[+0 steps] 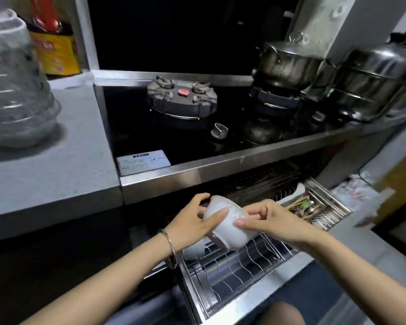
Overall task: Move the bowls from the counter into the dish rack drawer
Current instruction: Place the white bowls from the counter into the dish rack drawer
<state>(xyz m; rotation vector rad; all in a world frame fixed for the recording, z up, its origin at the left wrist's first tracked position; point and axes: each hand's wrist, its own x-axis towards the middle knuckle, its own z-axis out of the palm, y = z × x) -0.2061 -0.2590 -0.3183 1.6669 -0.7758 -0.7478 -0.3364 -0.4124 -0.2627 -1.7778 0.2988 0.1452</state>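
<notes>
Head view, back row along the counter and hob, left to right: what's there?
stack of bowls on the counter → yellow packet → left burner → lidded steel pot → steel steamer at the far right.

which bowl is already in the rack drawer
The lower bowl, on the rack wires under the left hand; the upper bowl is held between it and the right hand.

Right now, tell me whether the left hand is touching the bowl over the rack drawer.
Touching. In the head view the left hand grips the bowl, thumb across its side.
</notes>
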